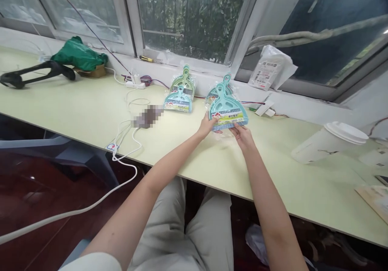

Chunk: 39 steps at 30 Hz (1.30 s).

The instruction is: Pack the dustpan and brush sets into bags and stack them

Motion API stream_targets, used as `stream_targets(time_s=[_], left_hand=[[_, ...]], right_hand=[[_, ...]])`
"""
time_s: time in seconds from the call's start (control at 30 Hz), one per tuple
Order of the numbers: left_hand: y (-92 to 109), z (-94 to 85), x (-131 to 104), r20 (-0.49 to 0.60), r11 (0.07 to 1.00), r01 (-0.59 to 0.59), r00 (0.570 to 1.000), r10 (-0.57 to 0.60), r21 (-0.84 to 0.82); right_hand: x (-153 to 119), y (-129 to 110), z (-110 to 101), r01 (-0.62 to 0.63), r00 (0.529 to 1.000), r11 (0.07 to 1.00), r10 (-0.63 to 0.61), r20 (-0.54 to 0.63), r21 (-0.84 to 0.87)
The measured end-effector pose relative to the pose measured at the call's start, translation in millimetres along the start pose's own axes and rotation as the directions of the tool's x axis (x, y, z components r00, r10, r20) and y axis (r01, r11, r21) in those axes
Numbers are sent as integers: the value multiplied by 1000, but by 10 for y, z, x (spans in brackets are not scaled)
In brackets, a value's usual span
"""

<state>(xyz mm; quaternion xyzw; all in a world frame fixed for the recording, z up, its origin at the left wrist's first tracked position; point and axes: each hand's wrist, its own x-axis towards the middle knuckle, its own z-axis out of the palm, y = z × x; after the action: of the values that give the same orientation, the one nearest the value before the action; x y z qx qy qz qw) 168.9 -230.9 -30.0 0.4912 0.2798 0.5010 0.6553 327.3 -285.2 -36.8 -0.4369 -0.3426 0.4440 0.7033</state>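
Observation:
Both my hands hold one light-blue dustpan and brush set [227, 108] in clear wrap, tilted up with its handle towards the window. My left hand [207, 125] grips its left edge, thumb on the front label. Under its lower right edge, my right hand [242, 135] has its fingers closed on the rim. Directly behind it stands another blue dustpan set [226, 80], partly hidden. To the left, a small blue dustpan set [178, 100] stands in front of a green dustpan set [186, 77], both wrapped.
A white paper cup [329, 143] stands at the right. White cables [133, 141] hang over the table's front edge. A power strip [135, 84], a green bag [77, 55] and a black frame-like object [39, 71] lie left. A screwdriver [148, 59] and white packet [268, 69] rest by the window.

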Motion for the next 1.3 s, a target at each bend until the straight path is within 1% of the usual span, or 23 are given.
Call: stream_targets(time_s=[0.03,0.07,0.1,0.13,0.17,0.2,0.23,0.27,0.3,0.33,0.37,0.43,0.47,0.53,0.6,0.67,0.83,0.93,1.0,1.07,1.13,1.23,1.3], left_hand=[[18,-51,30,-51,1000,16,999,-16,1],[40,-107,61,-94,999,33,995,-33,-4],[64,-163,89,-122,998,54,991,-56,-16],[89,-217,112,-134,996,86,987,-89,-31],[110,-265,131,-134,991,123,983,-128,-49],[127,-306,144,-122,984,164,978,-171,-67],[137,-339,151,-101,975,206,972,-214,-81],[140,-363,155,-76,964,249,964,-255,-90],[137,-380,155,-50,952,289,954,-295,-95],[127,-391,154,-25,940,327,943,-331,-100],[113,-399,151,-7,927,361,932,-363,-101],[84,-414,146,5,909,409,912,-410,-87],[72,-423,144,4,905,419,907,-420,-74],[62,-445,139,3,902,430,903,-430,-47],[70,-468,134,16,891,452,892,-452,-30],[90,-485,131,42,873,488,873,-486,-22],[146,-522,144,169,827,562,812,-558,29],[169,-554,157,241,825,563,796,-556,45],[182,-579,164,296,829,557,785,-544,48],[189,-609,174,345,825,565,767,-540,35],[183,-640,191,354,819,574,765,-538,5],[149,-676,226,297,826,563,794,-531,-28],[119,-682,244,262,822,569,795,-547,-13]], right_hand=[[10,-24,-45,-64,996,995,68,56,-71],[12,-51,-85,-94,991,985,107,86,-148],[8,-79,-119,-71,992,973,92,83,-221],[0,-108,-146,5,998,955,14,62,-295],[-8,-135,-167,119,993,917,-112,41,-382],[-14,-159,-183,246,965,841,-258,42,-483],[-14,-178,-197,362,917,727,-390,83,-583],[-8,-190,-210,451,866,595,-472,165,-665],[4,-192,-225,514,827,470,-493,269,-717],[20,-184,-242,559,801,372,-473,367,-741],[40,-166,-262,595,782,305,-434,448,-744],[79,-111,-306,649,751,224,-348,562,-727],[94,-79,-327,662,739,190,-321,592,-725],[109,-22,-357,659,732,106,-320,602,-745],[106,15,-366,631,731,26,-353,583,-775],[96,30,-359,606,724,-25,-396,565,-795],[62,41,-295,573,709,-55,-467,529,-818],[46,54,-258,572,696,-77,-482,533,-816],[42,56,-250,569,689,-73,-501,524,-819],[47,52,-256,562,698,-31,-519,494,-826],[57,50,-266,561,714,43,-529,457,-826],[80,64,-277,560,739,181,-551,389,-808],[100,81,-283,536,763,278,-563,317,-797]])
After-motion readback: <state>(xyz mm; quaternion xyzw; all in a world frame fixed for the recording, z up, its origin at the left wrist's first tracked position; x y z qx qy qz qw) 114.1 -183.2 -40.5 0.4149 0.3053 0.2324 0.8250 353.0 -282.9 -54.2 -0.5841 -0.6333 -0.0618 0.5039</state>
